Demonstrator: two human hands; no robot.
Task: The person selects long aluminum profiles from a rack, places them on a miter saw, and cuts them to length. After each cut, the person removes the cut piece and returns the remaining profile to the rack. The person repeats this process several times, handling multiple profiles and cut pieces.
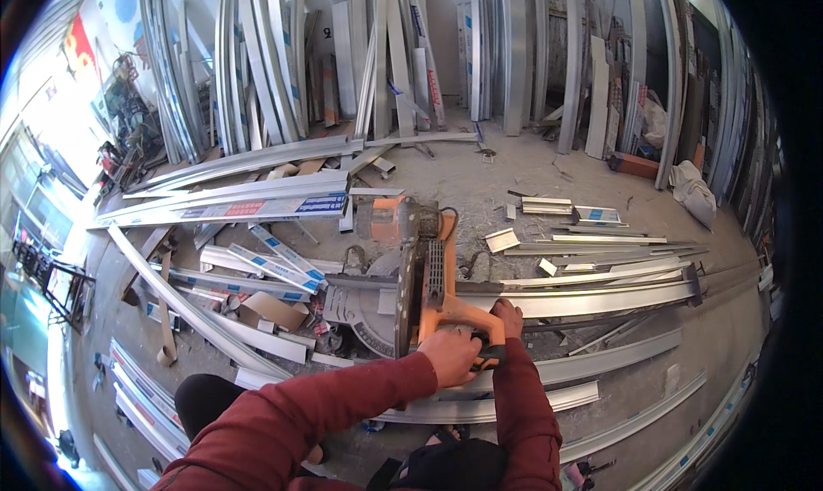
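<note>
An orange and black miter saw (pixel 439 272) stands on the floor in front of me, its head over the round grey base (pixel 364 315). My left hand (pixel 450 356) is wrapped round the saw's orange handle. Past the handle, my right hand (pixel 507 318) grips a long white aluminium profile (pixel 600 301), with its fingers bent over the near edge. The profile lies across the saw and runs off to the right, up to a dark end stop (pixel 693 285). The blade's cutting edge and the profile's left end are hidden behind the saw head.
Cut profile pieces (pixel 549 206) lie beyond the saw on the right. Long profiles (pixel 249 200) are stacked at the left, above scattered offcuts (pixel 274 268). More profiles (pixel 514 54) lean upright along the back wall. A white sack (pixel 693 195) sits at the far right.
</note>
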